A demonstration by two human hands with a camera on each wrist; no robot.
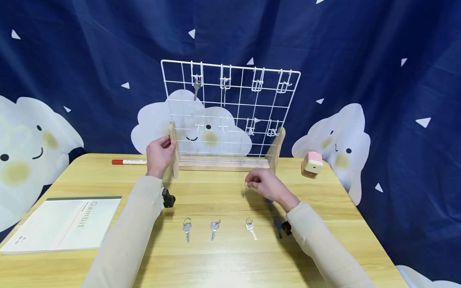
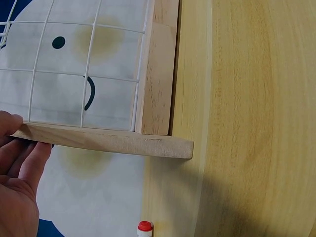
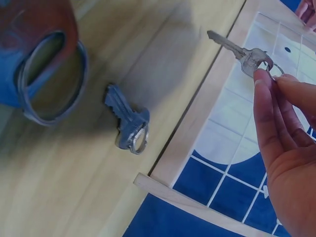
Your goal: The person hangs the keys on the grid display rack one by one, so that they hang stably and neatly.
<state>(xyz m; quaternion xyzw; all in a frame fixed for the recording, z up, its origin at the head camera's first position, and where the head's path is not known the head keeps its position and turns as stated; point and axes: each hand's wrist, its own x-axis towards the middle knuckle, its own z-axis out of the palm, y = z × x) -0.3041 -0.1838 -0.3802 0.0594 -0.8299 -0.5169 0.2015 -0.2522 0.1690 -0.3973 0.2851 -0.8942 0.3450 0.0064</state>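
A key dangles from its ring, which my right hand pinches between thumb and fingertips, in front of the rack's base. My left hand grips the wooden side post of a white wire grid rack, thumb on one face and fingers on the other. From upper hooks on the grid hang a key at the left and another key beside it. On the table lie several more keys with rings, among them one key at the left and one blue-looking key near my right wrist.
A notepad lies at the table's left. Behind the left hand is a red-capped marker. A small pink and cream box-shaped item stands at the back right. Behind the table hangs a blue curtain with cloud prints.
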